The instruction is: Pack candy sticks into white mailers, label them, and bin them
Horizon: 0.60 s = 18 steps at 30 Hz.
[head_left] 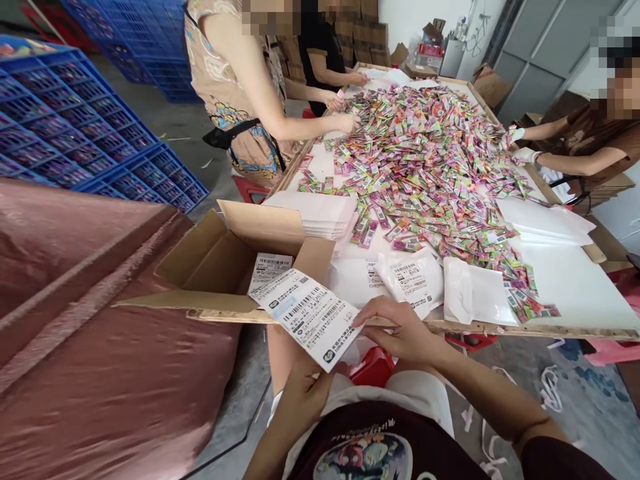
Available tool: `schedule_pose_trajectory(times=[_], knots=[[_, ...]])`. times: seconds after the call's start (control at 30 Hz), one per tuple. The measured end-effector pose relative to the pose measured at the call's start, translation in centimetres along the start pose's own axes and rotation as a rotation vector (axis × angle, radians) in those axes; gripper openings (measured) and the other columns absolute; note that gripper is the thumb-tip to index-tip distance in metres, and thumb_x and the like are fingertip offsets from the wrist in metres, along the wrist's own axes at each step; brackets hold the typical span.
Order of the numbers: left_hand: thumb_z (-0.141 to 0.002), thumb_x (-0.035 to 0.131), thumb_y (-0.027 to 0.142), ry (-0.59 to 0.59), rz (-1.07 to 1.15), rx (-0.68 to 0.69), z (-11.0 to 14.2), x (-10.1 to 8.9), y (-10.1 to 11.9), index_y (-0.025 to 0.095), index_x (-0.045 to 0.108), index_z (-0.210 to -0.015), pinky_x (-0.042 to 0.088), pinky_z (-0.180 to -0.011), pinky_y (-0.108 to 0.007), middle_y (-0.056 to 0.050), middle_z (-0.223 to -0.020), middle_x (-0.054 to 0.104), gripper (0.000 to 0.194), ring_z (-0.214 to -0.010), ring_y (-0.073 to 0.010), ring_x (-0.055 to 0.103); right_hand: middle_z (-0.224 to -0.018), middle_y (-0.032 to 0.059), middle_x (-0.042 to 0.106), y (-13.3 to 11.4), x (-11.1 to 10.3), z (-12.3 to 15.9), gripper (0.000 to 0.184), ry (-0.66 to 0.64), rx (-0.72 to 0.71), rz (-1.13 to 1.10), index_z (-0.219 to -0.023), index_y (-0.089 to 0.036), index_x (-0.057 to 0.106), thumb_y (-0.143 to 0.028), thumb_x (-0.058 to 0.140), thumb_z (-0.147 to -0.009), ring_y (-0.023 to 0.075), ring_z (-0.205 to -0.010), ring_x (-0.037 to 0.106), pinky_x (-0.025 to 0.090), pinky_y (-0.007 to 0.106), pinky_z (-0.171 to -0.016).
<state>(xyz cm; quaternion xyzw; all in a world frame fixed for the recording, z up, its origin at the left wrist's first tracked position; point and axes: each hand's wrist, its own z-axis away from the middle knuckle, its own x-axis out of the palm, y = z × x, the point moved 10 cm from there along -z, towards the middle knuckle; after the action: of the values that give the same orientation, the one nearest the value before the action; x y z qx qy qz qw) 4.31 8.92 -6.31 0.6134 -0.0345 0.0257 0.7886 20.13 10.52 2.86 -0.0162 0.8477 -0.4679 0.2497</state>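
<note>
A strip of printed shipping labels (pixel 313 317) runs out of an open cardboard box (pixel 270 223) toward my lap. My right hand (pixel 393 327) pinches the strip at its right edge. Lower down, my left hand (pixel 307 393) grips its bottom edge, the fingers partly hidden by the paper. White mailer bags with labels stuck on, one of them a labelled bag (pixel 413 280), lie along the near table edge. To their right is a plain white bag (pixel 473 293). Behind the box sits a stack of white mailers (pixel 320 207).
Small colourful packets (pixel 415 147) are heaped over the white table (pixel 565 280). Co-workers stand at both sides, hands at the pile. More white mailers (pixel 545 220) lie at the right. Blue crates (pixel 60 120) and a pinkish-brown covered bulk (pixel 100 320) stand left.
</note>
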Motion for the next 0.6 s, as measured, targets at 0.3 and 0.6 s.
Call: schedule_pose_trajectory(times=[0.3,0.6], knots=[[-0.066,0.082,0.039,0.194,0.500,-0.209,0.1,-0.5,-1.6,0.014,0.061,-0.129,0.050,-0.103,-0.052,-0.015,-0.114,0.075,0.071,-0.120,-0.0374,0.063,-0.089,0.0059,0.068,-0.6,5.9,1.4,0.014,-0.075,-0.186,0.349,-0.091,-0.021,0.063,-0.016,0.051,-0.095,0.0174,-0.090,0.062,0.051,0.034,-0.085],[-0.079,0.071,0.026,0.551,0.346,-0.125,-0.1,-5.8,-0.6,0.019,0.068,-0.116,0.052,-0.103,-0.038,-0.006,-0.107,0.077,0.037,-0.121,-0.0274,0.063,-0.076,-0.0012,0.050,1.1,-22.6,8.7,0.025,0.993,0.035,0.199,-0.085,-0.022,0.048,-0.045,0.052,-0.095,0.0137,-0.071,0.051,0.043,0.029,-0.071]])
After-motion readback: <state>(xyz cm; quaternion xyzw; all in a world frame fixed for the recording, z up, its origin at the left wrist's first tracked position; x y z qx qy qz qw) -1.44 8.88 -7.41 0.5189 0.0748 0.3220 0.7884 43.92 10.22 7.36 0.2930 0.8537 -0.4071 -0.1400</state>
